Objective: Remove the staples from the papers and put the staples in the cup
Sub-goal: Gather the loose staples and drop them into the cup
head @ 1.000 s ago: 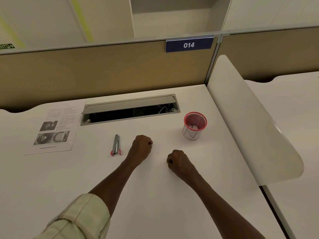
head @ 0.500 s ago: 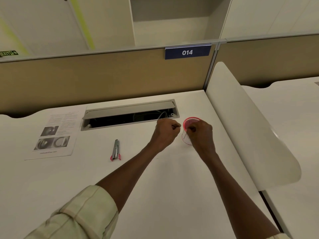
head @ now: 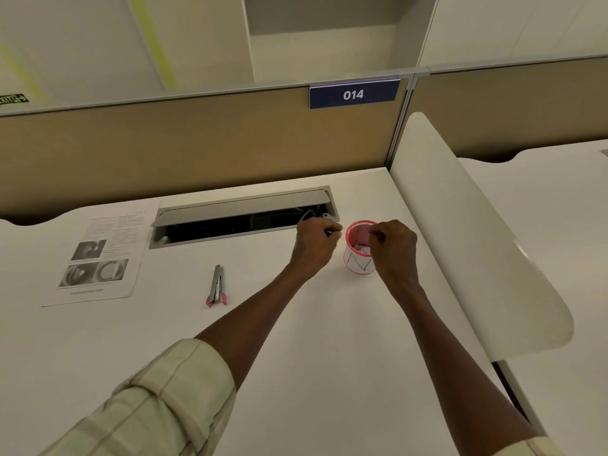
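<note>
A printed paper (head: 98, 255) lies flat at the desk's (head: 296, 357) left, a staple remover (head: 216, 286) beside it. The left hand (head: 314, 243), fingers curled closed, hovers beside the pink-rimmed cup (head: 357, 258); the right hand (head: 393, 246), fingertips pinched together, reaches over its rim.

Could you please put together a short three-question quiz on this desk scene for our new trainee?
1. True or false: the staple remover lies on the desk between the printed paper and the left hand.
2. Which hand is over the cup? A) left B) right C) neither
3. Fill in: the number on the blue sign is ___.

Key: 1. True. 2. B; the right hand is at the rim, fingers curled, and whether it holds a staple cannot be seen. 3. 014.
</note>
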`<state>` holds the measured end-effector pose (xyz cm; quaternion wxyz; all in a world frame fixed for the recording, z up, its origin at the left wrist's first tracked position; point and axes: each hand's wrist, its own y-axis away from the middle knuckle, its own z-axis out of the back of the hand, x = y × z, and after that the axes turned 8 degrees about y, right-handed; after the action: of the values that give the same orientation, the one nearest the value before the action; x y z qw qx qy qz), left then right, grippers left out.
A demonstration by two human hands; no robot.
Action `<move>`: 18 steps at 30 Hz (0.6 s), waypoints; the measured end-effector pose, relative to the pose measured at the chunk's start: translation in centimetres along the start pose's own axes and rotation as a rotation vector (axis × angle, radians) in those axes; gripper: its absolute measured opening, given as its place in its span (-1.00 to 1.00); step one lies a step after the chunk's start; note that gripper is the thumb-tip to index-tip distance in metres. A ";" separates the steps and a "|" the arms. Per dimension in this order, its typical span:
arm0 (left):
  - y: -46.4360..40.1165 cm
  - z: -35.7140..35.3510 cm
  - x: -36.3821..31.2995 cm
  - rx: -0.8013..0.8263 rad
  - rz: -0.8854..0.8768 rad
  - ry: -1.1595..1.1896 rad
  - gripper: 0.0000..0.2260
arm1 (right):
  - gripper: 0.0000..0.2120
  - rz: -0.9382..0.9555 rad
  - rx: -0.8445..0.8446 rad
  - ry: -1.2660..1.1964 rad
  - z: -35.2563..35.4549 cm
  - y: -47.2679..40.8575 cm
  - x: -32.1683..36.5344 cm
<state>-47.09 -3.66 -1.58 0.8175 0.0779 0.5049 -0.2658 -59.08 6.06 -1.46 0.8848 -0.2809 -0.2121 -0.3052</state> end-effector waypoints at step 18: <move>6.9 7.3 11.5 0.159 0.398 -0.246 -0.68 | -0.88 0.235 0.660 0.009 -9.3 8.9 1.8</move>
<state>-33.85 -4.83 -9.07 0.9004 0.2070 0.3537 -0.1462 -50.01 5.35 -10.72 0.9580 -0.0007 -0.2617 -0.1176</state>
